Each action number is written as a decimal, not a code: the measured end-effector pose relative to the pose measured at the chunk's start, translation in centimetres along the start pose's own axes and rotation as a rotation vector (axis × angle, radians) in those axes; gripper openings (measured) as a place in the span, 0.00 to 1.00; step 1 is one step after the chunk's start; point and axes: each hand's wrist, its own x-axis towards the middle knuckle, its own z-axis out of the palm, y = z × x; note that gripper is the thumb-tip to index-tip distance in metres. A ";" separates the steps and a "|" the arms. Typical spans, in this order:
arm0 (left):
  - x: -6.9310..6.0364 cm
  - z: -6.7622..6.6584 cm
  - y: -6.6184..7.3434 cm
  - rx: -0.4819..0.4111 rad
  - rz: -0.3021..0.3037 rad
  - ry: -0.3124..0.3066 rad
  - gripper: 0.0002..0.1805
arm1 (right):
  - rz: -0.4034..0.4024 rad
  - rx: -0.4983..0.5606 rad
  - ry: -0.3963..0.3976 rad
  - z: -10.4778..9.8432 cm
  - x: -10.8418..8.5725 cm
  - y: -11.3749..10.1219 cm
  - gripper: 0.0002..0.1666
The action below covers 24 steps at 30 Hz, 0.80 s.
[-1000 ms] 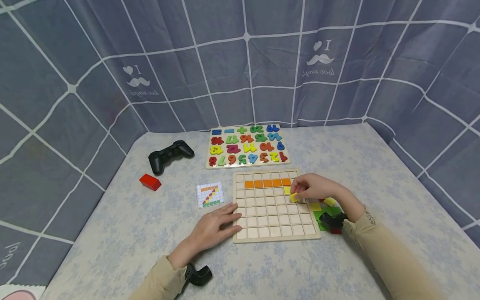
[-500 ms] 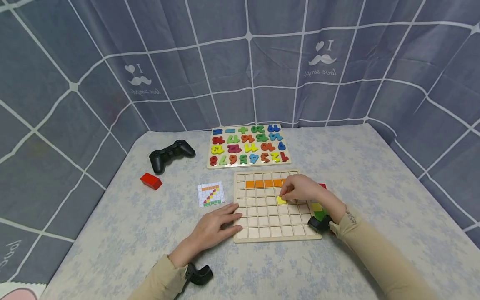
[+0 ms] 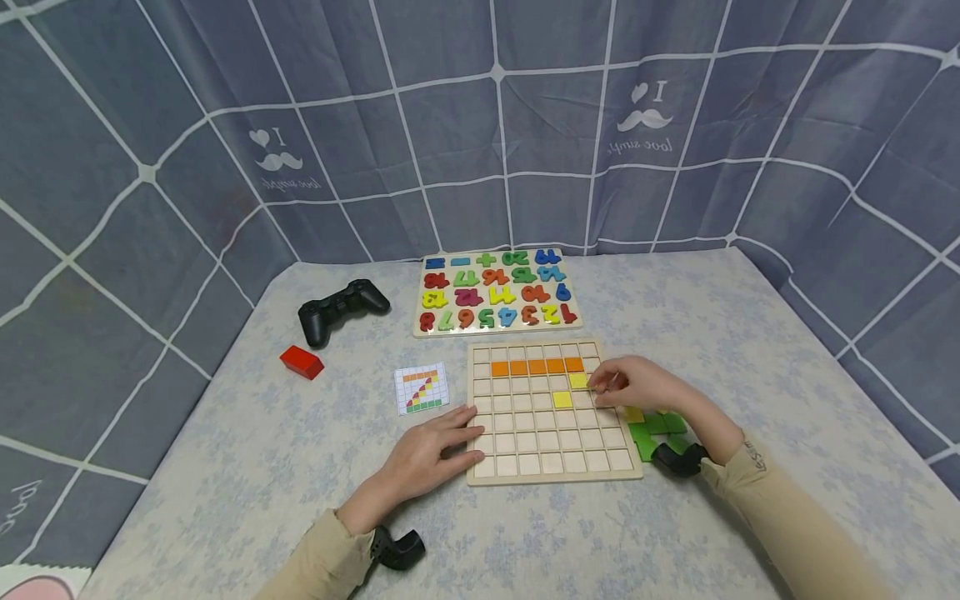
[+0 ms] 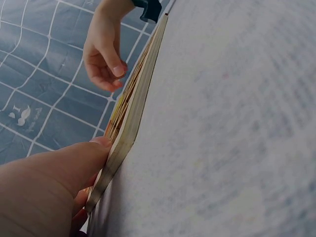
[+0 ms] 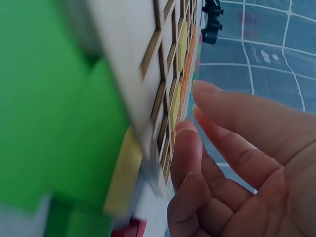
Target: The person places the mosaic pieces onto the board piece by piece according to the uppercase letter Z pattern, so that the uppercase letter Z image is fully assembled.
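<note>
Hovering above the right side of the wooden grid board [image 3: 527,442], the right hand [image 3: 637,387] has its fingers [image 5: 187,148] released, loosely bent, a gap showing between the tips. Just beside them lies one yellow tile [image 3: 577,381] in its cell; a second yellow tile [image 3: 562,400] sits one cell nearer the person and one to the left, so the pair slants from far right to near left. Beyond these, the row of five orange tiles [image 3: 536,367] has its long axis running left to right, parallel to the far edge.

The board lies flat, one edge facing the person; its grid looks square, so I cannot tell a longer axis. At its left edge, the left hand [image 3: 427,458] rests with straight, relaxed fingers pointing right.

Just outside the right edge lie overlapping green tiles [image 3: 658,425]. Left of the board is a pattern card [image 3: 421,389], slightly turned. Farther out are a red block [image 3: 302,362], a black game controller [image 3: 343,310] and, past the far edge, a number puzzle [image 3: 495,332], longest left to right.
</note>
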 end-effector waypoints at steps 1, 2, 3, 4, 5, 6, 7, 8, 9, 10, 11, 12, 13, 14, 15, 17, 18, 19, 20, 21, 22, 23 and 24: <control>0.0 0.0 0.0 0.000 0.001 -0.001 0.24 | 0.005 -0.002 0.003 -0.1 -0.3 0.2 0.12; 0.0 0.0 0.0 0.000 0.001 -0.002 0.24 | 0.004 -0.008 0.005 -0.1 -0.5 0.3 0.13; 0.0 0.0 0.0 0.000 0.001 -0.004 0.24 | -0.001 -0.018 0.010 -0.2 -0.8 0.5 0.13; 0.0 0.0 0.0 -0.002 0.001 -0.005 0.24 | -0.007 -0.025 0.013 -0.3 -1.1 0.7 0.13; 0.0 0.0 0.0 -0.003 0.000 -0.007 0.24 | -0.010 -0.026 0.014 -0.3 -1.3 0.8 0.13; 0.0 0.0 0.0 -0.004 -0.001 -0.009 0.24 | -0.018 -0.024 0.015 -0.4 -1.6 1.0 0.13; 0.0 0.0 0.0 -0.004 -0.002 -0.011 0.24 | -0.026 -0.019 0.015 -0.4 -1.8 1.1 0.13; 0.0 -0.1 0.0 -0.008 -0.003 -0.013 0.24 | -0.023 -0.016 0.016 -0.5 -2.1 1.2 0.13; 0.0 -0.1 0.0 -0.009 -0.005 -0.014 0.24 | -0.020 -0.010 0.015 -0.5 -2.3 1.3 0.13; 0.0 -0.1 0.0 -0.009 -0.007 -0.016 0.24 | -0.018 -0.001 0.014 -0.6 -2.5 1.4 0.13; 0.0 -0.1 0.0 -0.007 -0.009 -0.019 0.24 | -0.016 0.007 0.011 -0.6 -2.7 1.4 0.13; 0.0 -0.1 0.0 -0.008 -0.012 -0.020 0.24 | -0.013 0.013 0.008 -0.6 -2.9 1.5 0.13; 0.0 -0.1 0.0 -0.008 -0.013 -0.022 0.24 | -0.008 0.019 0.005 -0.6 -3.0 1.5 0.13; 0.0 -0.1 0.0 -0.009 -0.015 -0.023 0.24 | -0.006 0.020 0.002 -0.6 -3.1 1.6 0.13; -0.1 -0.1 0.0 -0.007 -0.016 -0.023 0.24 | -0.009 0.025 -0.002 -0.6 -3.2 1.8 0.13; -0.1 0.0 0.0 -0.004 -0.015 -0.023 0.25 | -0.014 0.034 -0.012 -0.7 -3.3 1.9 0.13; -0.1 0.0 0.0 -0.004 -0.014 -0.021 0.25 | -0.014 0.037 -0.017 -0.7 -3.4 2.0 0.14; -0.1 0.0 0.0 -0.002 -0.013 -0.020 0.25 | -0.010 0.038 -0.021 -0.7 -3.4 2.0 0.14; -0.1 0.0 0.0 -0.001 -0.011 -0.020 0.25 | -0.005 0.040 -0.027 -0.7 -3.4 2.1 0.14; 0.0 0.0 0.0 -0.001 -0.011 -0.020 0.25 | 0.003 0.042 -0.032 -0.8 -3.5 2.1 0.13; 0.0 0.0 -0.1 -0.002 -0.012 -0.019 0.25 | 0.009 0.041 -0.038 -0.8 -3.5 2.1 0.14; 0.0 0.0 -0.1 -0.002 -0.012 -0.020 0.25 | 0.018 0.039 -0.041 -0.9 -3.6 2.2 0.13; 0.0 0.0 -0.1 -0.003 -0.013 -0.019 0.25 | 0.025 0.041 -0.046 -1.0 -3.6 2.2 0.13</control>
